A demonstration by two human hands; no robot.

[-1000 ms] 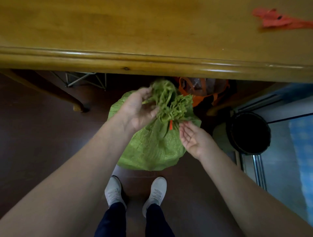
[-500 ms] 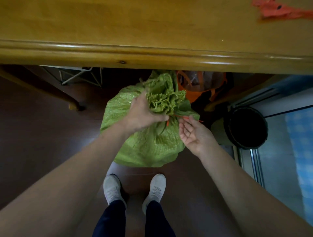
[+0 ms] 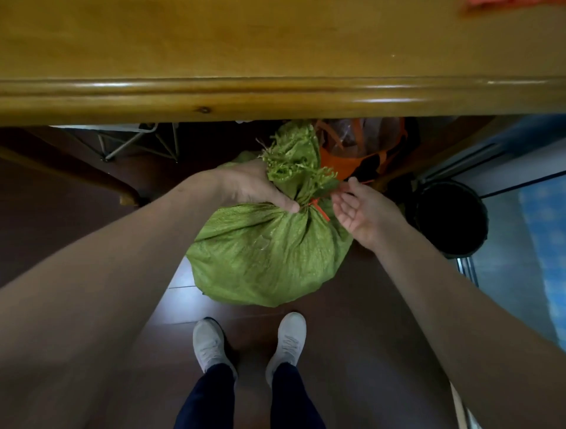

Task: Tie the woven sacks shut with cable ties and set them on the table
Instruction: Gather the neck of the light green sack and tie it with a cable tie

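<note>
A full green woven sack [image 3: 269, 254] hangs just above the dark floor, in front of my feet and below the table edge. My left hand [image 3: 254, 186] grips its gathered neck from the left. An orange cable tie [image 3: 318, 206] circles the neck, its tail pointing down to the right. My right hand [image 3: 360, 209] is beside the neck on the right, palm up and fingers straight, fingertips near the tie. The frayed green mouth of the sack [image 3: 294, 153] sticks up above the grip. The wooden table [image 3: 275, 98] fills the top of the view.
An orange bag [image 3: 361, 147] sits under the table behind the sack. A black round bin [image 3: 450, 217] stands on the right by a sliding-door track. A metal frame [image 3: 134, 144] and a table leg [image 3: 61, 171] are at the left. Something red [image 3: 514, 3] lies on the tabletop, far right.
My left hand has slid down from the frayed mouth and closed round the neck. The sack has lifted and shifted slightly. My right hand stays palm up next to the tie.
</note>
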